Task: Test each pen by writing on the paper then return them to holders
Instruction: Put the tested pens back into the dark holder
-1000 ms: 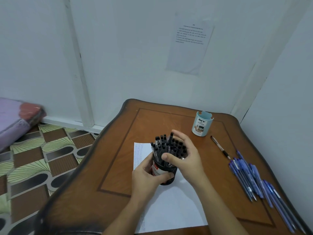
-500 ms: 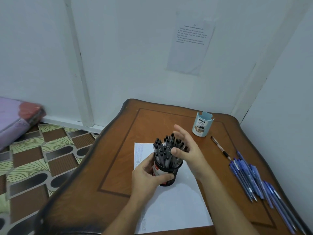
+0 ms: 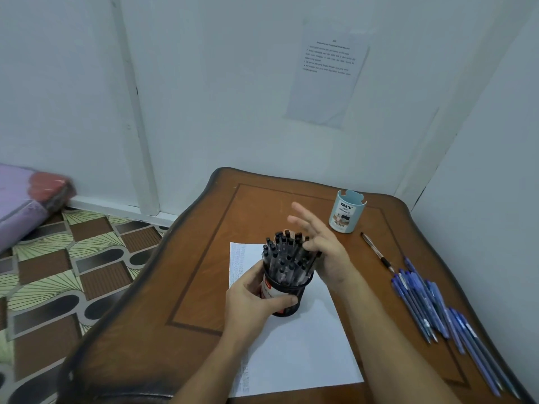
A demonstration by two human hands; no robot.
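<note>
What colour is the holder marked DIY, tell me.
The DIY holder is light blue, in the head view.

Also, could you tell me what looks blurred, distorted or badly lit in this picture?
Head view: the right hand has blurred fingers, and the purple bundle at the left edge is smeared; the wide lens bows the table edges; light is soft and bluish, with a faint shadow by the black pen holder on the paper; print on the wall sheet is unreadable.
</note>
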